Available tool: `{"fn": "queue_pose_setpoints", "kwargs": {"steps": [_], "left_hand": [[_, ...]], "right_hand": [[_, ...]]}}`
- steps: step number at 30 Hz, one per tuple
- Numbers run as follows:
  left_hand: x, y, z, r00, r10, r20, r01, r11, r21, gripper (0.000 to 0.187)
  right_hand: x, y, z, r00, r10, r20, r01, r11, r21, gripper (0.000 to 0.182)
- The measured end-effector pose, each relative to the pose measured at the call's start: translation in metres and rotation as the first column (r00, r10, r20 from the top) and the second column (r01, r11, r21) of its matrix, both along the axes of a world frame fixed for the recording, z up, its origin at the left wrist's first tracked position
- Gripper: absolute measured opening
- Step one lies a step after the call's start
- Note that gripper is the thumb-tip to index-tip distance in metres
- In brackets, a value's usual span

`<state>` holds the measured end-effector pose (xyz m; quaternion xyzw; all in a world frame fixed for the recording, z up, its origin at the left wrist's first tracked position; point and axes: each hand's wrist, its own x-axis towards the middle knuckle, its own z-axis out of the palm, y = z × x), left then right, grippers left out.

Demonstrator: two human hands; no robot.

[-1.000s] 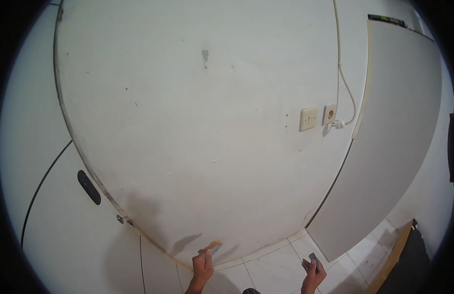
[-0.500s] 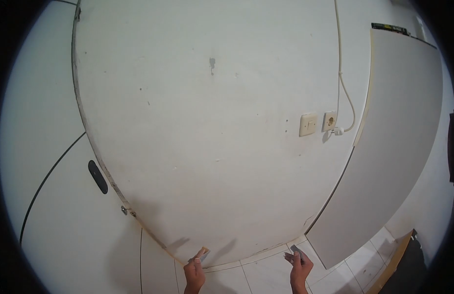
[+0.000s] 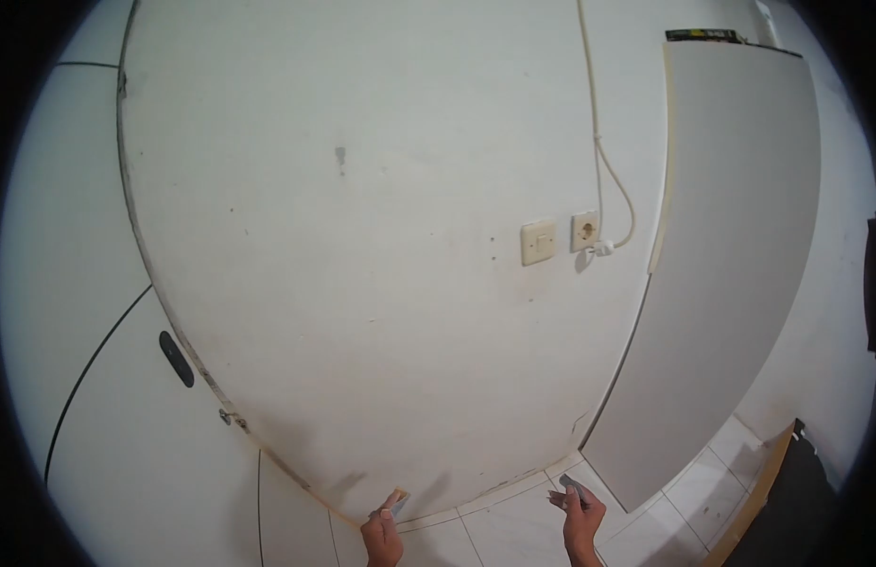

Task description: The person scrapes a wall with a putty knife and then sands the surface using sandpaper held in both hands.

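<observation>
At the bottom centre my left hand (image 3: 383, 541) is closed on a small flat grey piece with a tan edge (image 3: 397, 499). It looks like a scraper, but its exact kind is too small to make out. To the right, my right hand (image 3: 581, 522) pinches a small dark grey flat piece (image 3: 569, 483) that sticks up past the thumb. The two hands are apart, held low over the white floor tiles. In front of them rises a white wall (image 3: 362, 283) with a grey patch (image 3: 340, 159) and several small marks. Neither held piece visibly touches the wall.
A light switch (image 3: 538, 244) and a socket (image 3: 585, 231) with a hanging cable and plug sit on the wall. At the right stands a tall grey panel (image 3: 721, 236). A white door with a black handle plate (image 3: 176, 359) is at the left. A dark, brown-edged object (image 3: 788, 510) lies lower right.
The view has turned to the right, so the wall, switch and socket have slid left. My left hand sits slightly lower and further right; my right hand stays nearly in place. Both keep their pieces.
</observation>
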<state>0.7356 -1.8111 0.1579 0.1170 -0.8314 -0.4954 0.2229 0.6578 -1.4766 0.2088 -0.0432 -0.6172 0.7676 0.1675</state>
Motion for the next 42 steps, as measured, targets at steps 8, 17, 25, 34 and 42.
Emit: {"fn": "queue_pose_setpoints", "kwargs": {"steps": [8,17,25,34,42], "left_hand": [[0.0,0.041,0.028,0.998,-0.034,0.044,0.035,0.999,-0.003,0.044],[0.004,0.056,0.009,0.994,-0.104,0.036,0.104,0.994,-0.012,0.043],[0.001,0.071,0.02,0.993,-0.116,-0.003,0.116,0.993,0.019,0.041],[0.003,0.066,0.014,0.991,-0.126,0.036,0.128,0.991,-0.033,0.042],[0.009,0.057,0.01,0.994,-0.051,0.092,0.062,0.991,-0.121,0.043]], "right_hand": [[0.02,0.039,-0.002,0.997,-0.076,0.008,0.076,0.996,-0.039,0.037],[0.04,0.066,-0.016,0.99,-0.087,0.107,0.088,0.996,0.001,0.037],[0.041,0.074,-0.014,0.996,-0.049,0.07,0.047,0.998,0.03,0.043],[0.047,0.074,-0.01,0.992,-0.058,0.112,0.046,0.993,0.104,0.041],[0.036,0.068,-0.023,0.997,-0.001,0.075,-0.004,0.998,0.06,0.038]]}}
